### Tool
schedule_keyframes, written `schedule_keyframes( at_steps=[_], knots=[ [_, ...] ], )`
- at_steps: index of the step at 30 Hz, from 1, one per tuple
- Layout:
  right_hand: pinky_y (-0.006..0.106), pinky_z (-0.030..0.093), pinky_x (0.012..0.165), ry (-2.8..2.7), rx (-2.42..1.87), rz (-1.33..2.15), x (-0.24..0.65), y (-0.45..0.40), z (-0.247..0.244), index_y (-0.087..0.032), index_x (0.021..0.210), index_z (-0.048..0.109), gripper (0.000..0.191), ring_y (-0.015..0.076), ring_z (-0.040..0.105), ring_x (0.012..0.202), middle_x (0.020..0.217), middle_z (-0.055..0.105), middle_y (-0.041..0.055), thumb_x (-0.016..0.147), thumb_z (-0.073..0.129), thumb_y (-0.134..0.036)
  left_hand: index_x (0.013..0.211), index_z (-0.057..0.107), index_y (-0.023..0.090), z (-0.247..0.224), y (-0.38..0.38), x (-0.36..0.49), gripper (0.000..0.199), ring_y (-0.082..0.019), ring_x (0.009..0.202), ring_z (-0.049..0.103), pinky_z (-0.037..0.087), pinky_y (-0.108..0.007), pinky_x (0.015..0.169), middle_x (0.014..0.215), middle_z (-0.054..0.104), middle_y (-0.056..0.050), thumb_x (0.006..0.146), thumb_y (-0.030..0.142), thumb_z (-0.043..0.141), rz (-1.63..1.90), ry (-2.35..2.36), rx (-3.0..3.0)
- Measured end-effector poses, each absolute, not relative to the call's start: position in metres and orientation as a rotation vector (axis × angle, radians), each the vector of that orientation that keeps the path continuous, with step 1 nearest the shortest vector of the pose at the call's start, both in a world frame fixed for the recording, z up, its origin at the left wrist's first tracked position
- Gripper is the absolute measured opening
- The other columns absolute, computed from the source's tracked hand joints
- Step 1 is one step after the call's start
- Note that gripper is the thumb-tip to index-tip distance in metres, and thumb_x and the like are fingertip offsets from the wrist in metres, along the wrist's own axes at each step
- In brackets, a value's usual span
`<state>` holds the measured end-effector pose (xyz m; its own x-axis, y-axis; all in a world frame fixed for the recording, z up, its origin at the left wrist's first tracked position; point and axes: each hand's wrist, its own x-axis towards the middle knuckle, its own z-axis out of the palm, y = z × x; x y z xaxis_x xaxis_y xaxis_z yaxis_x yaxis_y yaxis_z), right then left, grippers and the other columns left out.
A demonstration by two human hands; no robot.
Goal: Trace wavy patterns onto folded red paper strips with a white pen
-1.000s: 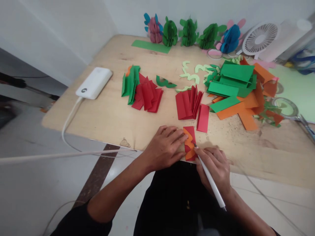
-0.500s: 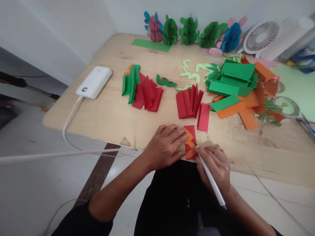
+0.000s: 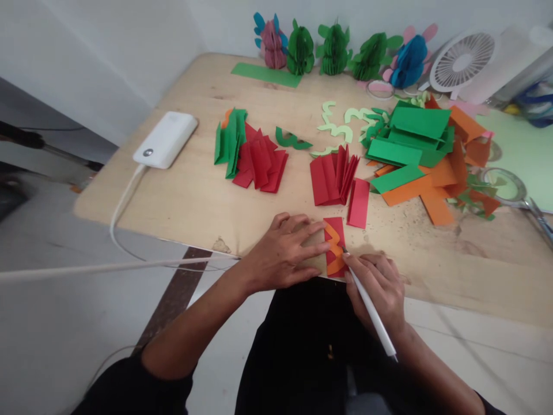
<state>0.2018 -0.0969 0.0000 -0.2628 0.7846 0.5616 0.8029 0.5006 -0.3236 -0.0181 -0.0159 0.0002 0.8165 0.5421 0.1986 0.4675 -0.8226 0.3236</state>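
Note:
At the table's front edge, a small red paper piece [image 3: 339, 225] lies under a wavy-edged orange paper cutout [image 3: 334, 266]. My left hand [image 3: 283, 253] is laid flat with its fingers spread, the fingertips touching the cutout's left side. On the other side, my right hand [image 3: 380, 285] grips a slim white pen [image 3: 372, 311], its dark tip at the cutout's wavy right edge. Just beyond my hands are a red paper strip [image 3: 358, 203] and a bunch of folded red papers [image 3: 330, 178].
Green folded papers [image 3: 415, 127] and orange strips [image 3: 438, 207] pile up on the right, near a tape roll [image 3: 505, 187] and scissors [image 3: 538, 216]. A white power bank [image 3: 166, 140] with a cable lies left. Paper figures [image 3: 334, 52] and a fan [image 3: 463, 60] stand behind.
My left hand's fingers have spread and shifted slightly, baring more of the orange cutout. The pen tip has barely moved along its edge. The whole view has shifted a little.

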Motion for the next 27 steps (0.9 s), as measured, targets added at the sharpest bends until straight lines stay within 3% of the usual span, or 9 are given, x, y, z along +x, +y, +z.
schedule_keyframes(
  at_steps=[7,15,18,23,27],
  knots=[
    [0.038,0.049,0.073,-2.068,-1.306,0.010,0.204,-0.099,-0.001,-0.018,0.120,0.061,0.033,0.0227,0.064,0.080,0.083,0.073,0.0061,0.088,0.059,-0.009,0.128,0.060,0.027,-0.001,-0.012,-0.023,0.044,-0.034,0.124,0.042,0.030,-0.054,0.102,0.146,0.049,-0.012,0.090,0.049,0.056,0.395,0.730,2.742],
    [0.036,0.054,0.081,-1.820,-1.394,0.411,0.198,-0.084,0.018,-0.021,0.109,0.066,0.022,0.0199,0.069,0.089,0.101,0.075,0.0065,0.091,0.056,-0.015,0.126,0.061,0.025,0.002,-0.012,-0.022,0.042,-0.036,0.126,0.041,0.029,-0.054,0.101,0.148,0.047,-0.012,0.093,0.049,0.052,0.336,0.749,2.732],
    [0.034,0.055,0.084,-1.703,-1.469,0.567,0.192,-0.072,0.020,-0.023,0.102,0.068,0.015,0.0196,0.070,0.093,0.099,0.075,0.0048,0.093,0.056,-0.022,0.128,0.059,0.026,0.003,-0.012,-0.022,0.043,-0.035,0.125,0.042,0.030,-0.052,0.100,0.148,0.047,-0.011,0.093,0.050,0.052,0.323,0.746,2.744],
    [0.030,0.055,0.072,-1.613,-1.624,0.688,0.185,-0.060,0.016,-0.024,0.097,0.067,0.012,0.0171,0.070,0.080,0.089,0.074,0.0017,0.089,0.059,-0.028,0.134,0.055,0.026,0.001,-0.012,-0.023,0.047,-0.035,0.124,0.042,0.030,-0.051,0.098,0.148,0.047,-0.012,0.092,0.048,0.053,0.357,0.728,2.756],
    [0.031,0.054,0.072,-1.626,-1.627,0.698,0.183,-0.057,0.015,-0.025,0.093,0.066,0.010,0.0173,0.070,0.079,0.086,0.074,0.0010,0.089,0.059,-0.028,0.134,0.055,0.025,0.000,-0.012,-0.023,0.047,-0.035,0.123,0.041,0.031,-0.051,0.098,0.147,0.047,-0.013,0.092,0.047,0.054,0.397,0.727,2.749]
  ],
)
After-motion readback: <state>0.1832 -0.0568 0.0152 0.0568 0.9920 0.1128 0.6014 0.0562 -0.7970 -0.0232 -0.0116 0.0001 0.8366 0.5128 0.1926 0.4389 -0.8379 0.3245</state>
